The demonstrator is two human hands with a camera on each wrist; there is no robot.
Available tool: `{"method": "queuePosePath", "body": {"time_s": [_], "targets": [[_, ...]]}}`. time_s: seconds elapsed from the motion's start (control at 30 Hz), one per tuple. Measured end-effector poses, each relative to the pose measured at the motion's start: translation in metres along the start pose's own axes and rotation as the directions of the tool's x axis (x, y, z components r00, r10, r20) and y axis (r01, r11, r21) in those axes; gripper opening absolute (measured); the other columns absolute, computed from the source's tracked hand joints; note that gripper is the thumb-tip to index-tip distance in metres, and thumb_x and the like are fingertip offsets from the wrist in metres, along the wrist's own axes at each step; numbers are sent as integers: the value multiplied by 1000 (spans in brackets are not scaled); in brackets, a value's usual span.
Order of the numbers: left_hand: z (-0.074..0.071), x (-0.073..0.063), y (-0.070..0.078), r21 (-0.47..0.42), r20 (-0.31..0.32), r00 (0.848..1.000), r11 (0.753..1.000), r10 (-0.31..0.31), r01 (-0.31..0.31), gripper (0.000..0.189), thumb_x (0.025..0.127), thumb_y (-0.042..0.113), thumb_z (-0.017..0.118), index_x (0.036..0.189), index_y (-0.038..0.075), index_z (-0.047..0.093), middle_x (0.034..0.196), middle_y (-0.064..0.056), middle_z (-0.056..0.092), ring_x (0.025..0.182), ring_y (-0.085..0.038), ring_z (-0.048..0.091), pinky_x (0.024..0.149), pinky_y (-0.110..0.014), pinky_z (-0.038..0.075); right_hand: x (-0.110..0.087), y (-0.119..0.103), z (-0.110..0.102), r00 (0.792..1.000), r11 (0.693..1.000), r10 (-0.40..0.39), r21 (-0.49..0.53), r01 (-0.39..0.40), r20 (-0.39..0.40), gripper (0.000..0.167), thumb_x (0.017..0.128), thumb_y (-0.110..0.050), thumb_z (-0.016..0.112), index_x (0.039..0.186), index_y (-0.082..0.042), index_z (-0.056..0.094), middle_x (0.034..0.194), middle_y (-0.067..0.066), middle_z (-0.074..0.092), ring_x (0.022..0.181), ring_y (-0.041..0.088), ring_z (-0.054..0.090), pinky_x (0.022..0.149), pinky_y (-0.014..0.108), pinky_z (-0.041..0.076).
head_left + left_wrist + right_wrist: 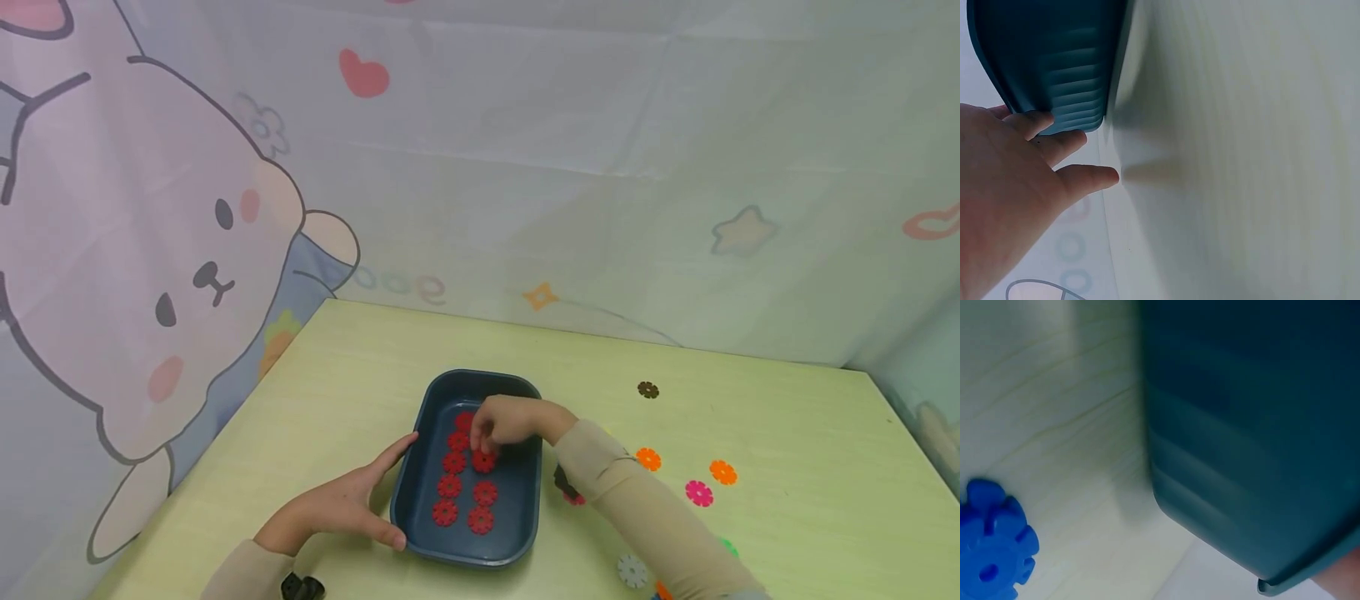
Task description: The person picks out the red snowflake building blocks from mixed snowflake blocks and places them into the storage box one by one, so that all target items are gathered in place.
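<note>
A dark blue tray [525,517] on the table holds several red snowflake discs [450,486] in two rows. My left hand [337,504] lies along the tray's left side, with the thumb near the front corner and fingers at the rim. In the left wrist view, that hand's fingers [1072,142] are extended at the tray's outer wall. Reaching over the right rim, my right hand [510,419] pinches a red disc [484,462] in the right-hand row with bent fingers. The right wrist view shows mostly the tray wall [1229,456], with that hand largely hidden.
Right of the tray lie orange discs [723,472], a pink disc [699,493], a brown disc [648,390] and a pale grey disc [632,572]. A blue disc [991,556] lies beside the tray. A printed cloth [525,167] hangs behind the table.
</note>
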State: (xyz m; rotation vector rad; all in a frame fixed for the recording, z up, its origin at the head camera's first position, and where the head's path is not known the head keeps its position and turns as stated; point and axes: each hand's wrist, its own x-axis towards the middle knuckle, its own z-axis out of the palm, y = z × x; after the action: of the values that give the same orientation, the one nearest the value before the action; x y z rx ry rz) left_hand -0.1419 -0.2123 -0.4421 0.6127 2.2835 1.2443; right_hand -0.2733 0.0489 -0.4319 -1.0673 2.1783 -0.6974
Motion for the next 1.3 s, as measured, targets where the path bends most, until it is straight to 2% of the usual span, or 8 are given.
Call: {"method": "queuePosePath", "body": {"time_s": [0.4, 0.53, 0.77, 0.97, 1.1, 1.2, 1.3], "targets": [[1, -1, 2, -9, -8, 1000, 1000, -7, 7, 120, 72, 27, 86, 156, 17, 1, 161, -13, 6, 146, -34, 8, 110, -63, 16, 4, -1, 6, 999, 992, 53, -119, -52, 8, 22, 84, 10, 60, 79, -9, 71, 70, -4, 62, 62, 9, 56, 62, 22, 48], [1, -1, 2, -6, -9, 1000, 1000, -3, 3, 120, 73, 27, 86, 156, 18, 1, 161, -13, 6, 146, -34, 8, 109, -63, 16, 5, -2, 6, 998, 990, 61, -128, -59, 12, 20, 83, 8, 63, 79, -9, 71, 70, -4, 63, 62, 9, 56, 63, 22, 48], [1, -1, 2, -6, -6, 1000, 1000, 6, -6, 119, 73, 28, 85, 156, 19, 1, 161, -13, 6, 146, -35, 8, 109, -64, 16, 0, -1, -1, 1000, 993, -14, -118, 12, -20, 12, 85, 1, 67, 88, -9, 73, 77, -3, 66, 67, 6, 58, 68, 22, 49], [0, -1, 3, -11, 0, 1000, 1000, 7, -7, 118, 74, 29, 85, 156, 17, 0, 162, -12, 3, 146, -34, 6, 110, -64, 15, -21, -6, -13, 992, 987, -117, -111, 112, -44, 10, 87, -8, 70, 96, -5, 72, 87, -4, 67, 75, 3, 59, 72, 21, 49], [0, -1, 3, -13, -1, 1000, 1000, 8, -8, 119, 74, 31, 85, 156, 17, 0, 162, -13, 3, 146, -34, 5, 110, -64, 15, -43, -9, -20, 980, 981, -185, -79, 179, -79, 14, 87, -9, 70, 101, -3, 70, 96, 2, 69, 83, 4, 59, 75, 20, 50], [0, -1, 3, -11, -6, 1000, 1000, 13, -13, 119, 73, 32, 85, 156, 16, 1, 161, -13, 4, 146, -35, 6, 109, -65, 16, -61, -8, -24, 972, 977, -210, -44, 207, -104, 17, 88, -10, 70, 104, -4, 68, 101, 6, 68, 87, 5, 61, 79, 21, 51], [1, -2, 2, -18, -6, 1000, 1000, 14, -14, 119, 73, 31, 85, 156, 16, 1, 161, -13, 5, 146, -35, 6, 109, -65, 15, -81, -5, -25, 965, 974, -226, -43, 222, -132, 17, 88, -12, 70, 105, -7, 68, 99, 3, 67, 86, 5, 60, 75, 22, 51]]}}
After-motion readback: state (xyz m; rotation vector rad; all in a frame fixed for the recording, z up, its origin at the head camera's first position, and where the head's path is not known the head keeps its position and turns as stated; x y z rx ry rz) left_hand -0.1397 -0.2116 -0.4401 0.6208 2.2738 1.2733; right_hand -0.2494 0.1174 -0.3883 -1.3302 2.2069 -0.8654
